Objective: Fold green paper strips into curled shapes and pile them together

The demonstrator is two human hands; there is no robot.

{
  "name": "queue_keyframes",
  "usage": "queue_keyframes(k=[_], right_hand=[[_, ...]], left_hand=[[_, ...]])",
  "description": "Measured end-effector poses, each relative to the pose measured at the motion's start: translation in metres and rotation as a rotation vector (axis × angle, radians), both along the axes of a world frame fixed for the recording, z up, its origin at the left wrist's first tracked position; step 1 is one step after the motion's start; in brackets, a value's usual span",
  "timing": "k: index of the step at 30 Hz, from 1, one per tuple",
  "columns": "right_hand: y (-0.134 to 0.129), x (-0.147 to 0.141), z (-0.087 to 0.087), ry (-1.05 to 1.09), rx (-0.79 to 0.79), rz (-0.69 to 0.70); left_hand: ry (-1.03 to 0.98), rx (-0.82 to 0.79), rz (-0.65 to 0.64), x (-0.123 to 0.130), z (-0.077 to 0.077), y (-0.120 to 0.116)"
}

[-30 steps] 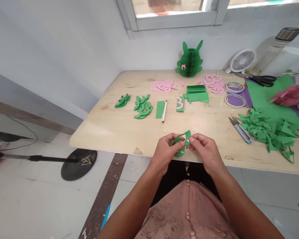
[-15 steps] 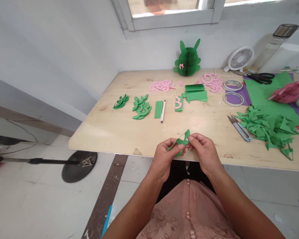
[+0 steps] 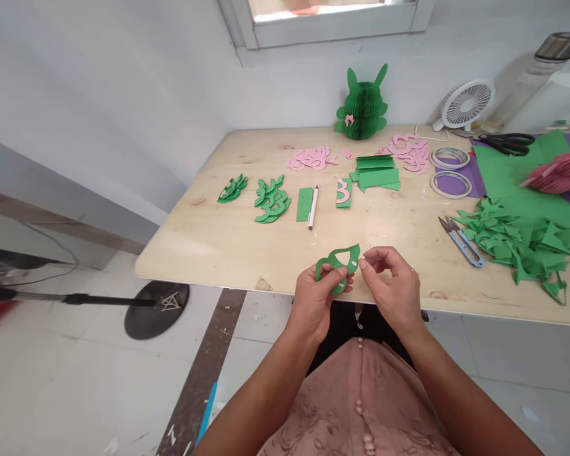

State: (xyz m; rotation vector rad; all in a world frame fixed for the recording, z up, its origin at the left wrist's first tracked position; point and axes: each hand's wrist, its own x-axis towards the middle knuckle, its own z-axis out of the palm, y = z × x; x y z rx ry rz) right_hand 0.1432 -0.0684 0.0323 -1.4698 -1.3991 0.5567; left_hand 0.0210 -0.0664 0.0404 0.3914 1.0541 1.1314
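Note:
My left hand (image 3: 316, 294) pinches a curved green paper cutout (image 3: 338, 258) above the table's front edge. Small white patches show on the cutout's surface. Just right of it, my right hand (image 3: 393, 285) has thumb and forefinger drawn together near the cutout's tip; whatever they hold, if anything, is too small to make out. Beyond the hands lie a green rectangle (image 3: 304, 204), a white pen (image 3: 313, 208) and a green card with pink curved pieces (image 3: 343, 192). Green scalloped cutouts (image 3: 272, 200) are heaped to the left.
Blue-handled snips (image 3: 462, 241) and a pile of green scraps (image 3: 517, 240) are at the right, near two tape rolls (image 3: 451, 184) and black scissors (image 3: 507, 144). A green paper figure (image 3: 362, 111) and a small fan (image 3: 468, 104) stand at the back of the table (image 3: 209, 253).
My right hand has moved slightly right, off the green cutout. The cutout has turned in my left hand, so more of its curved shape shows. The view has shifted a little.

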Motion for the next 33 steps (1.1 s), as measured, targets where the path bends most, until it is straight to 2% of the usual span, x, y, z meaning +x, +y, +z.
queue_keyframes(k=[4, 11, 18, 24, 33], right_hand=[[-0.0024, 0.0012, -0.0001, -0.297, 0.299, 0.055], [-0.0080, -0.0001, 0.0033, -0.415, 0.487, -0.007], [-0.0044, 0.0004, 0.0004, -0.537, 0.430, 0.030], [-0.0042, -0.0002, -0.0001, -0.535, 0.410, 0.053], [-0.0044, -0.0025, 0.0012, -0.525, 0.387, 0.062]], left_hand=[[0.010, 0.029, 0.004, 0.0010, -0.0006, -0.0010], [0.078, 0.097, 0.046, 0.0010, -0.0020, -0.0007], [0.090, 0.181, 0.025, 0.0004, -0.0017, -0.0034], [0.102, 0.231, 0.044, 0.0015, 0.0007, -0.0028], [0.063, 0.250, 0.116, 0.0045, -0.0048, -0.0002]])
